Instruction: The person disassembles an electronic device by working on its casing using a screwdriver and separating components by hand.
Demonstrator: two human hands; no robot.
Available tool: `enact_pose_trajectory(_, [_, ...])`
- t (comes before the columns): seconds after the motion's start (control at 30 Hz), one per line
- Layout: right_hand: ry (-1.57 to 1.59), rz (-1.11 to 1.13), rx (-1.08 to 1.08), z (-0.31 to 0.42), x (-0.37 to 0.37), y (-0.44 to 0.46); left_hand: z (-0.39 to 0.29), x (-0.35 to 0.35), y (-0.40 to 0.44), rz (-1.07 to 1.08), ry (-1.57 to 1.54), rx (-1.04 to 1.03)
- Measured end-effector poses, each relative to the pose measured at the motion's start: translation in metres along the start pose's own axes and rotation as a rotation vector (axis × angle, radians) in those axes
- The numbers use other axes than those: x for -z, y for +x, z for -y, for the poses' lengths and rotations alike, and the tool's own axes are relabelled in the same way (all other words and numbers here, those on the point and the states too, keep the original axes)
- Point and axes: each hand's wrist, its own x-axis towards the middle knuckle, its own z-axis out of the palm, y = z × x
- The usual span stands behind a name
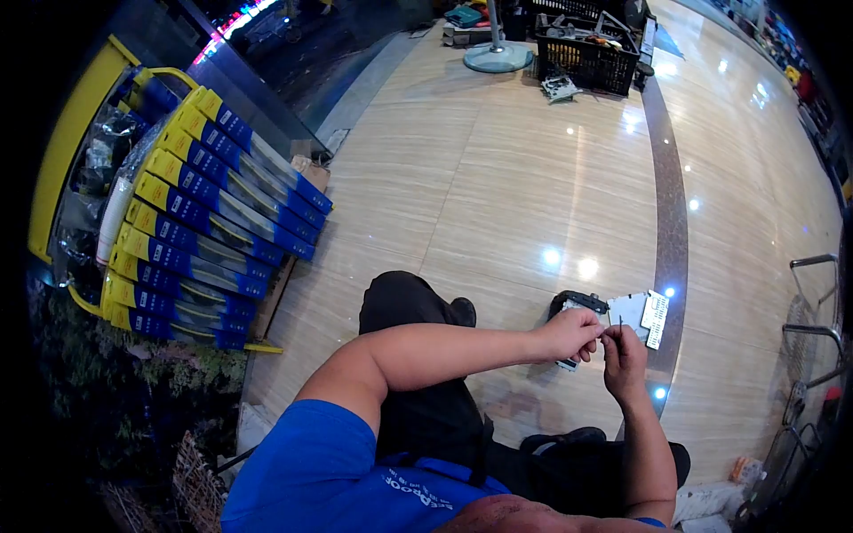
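My left hand (573, 336) reaches across from the left, its fingers closed in a pinch. Close against it, my right hand (625, 362) is also pinched, fingertips meeting the left ones. Thin dark strands (620, 322), perhaps wires, stick up at the right fingertips; what the left fingers grip is too small to make out. Just beyond the hands, on the floor, lies a black and silver device part (579, 300), partly covered by my left hand. Beside it is a flat pale metal plate (629, 308) with a white slotted strip (657, 321) along its right edge.
Blue and yellow wiper blade packs (191, 235) hang on a yellow rack (67, 169) at left. A black crate (586, 60) of parts and a round stand base (498, 59) are at the back. Metal chair frames (813, 330) stand at right. My bent legs (426, 400) are below.
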Motion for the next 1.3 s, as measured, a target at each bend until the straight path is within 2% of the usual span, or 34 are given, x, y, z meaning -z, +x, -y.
enact_pose_trajectory(0.43, [0.025,-0.006,-0.010,0.002,-0.001,0.000,0.009,0.000,0.004,0.055,-0.043,-0.020])
enact_pose_trajectory(0.5, [0.004,-0.030,0.057,0.002,-0.001,0.001,0.008,0.000,0.003,0.049,-0.023,-0.024])
enact_pose_trajectory(1.3, [0.028,-0.032,0.015,-0.003,-0.002,0.000,0.017,0.000,0.008,0.052,-0.062,-0.048])
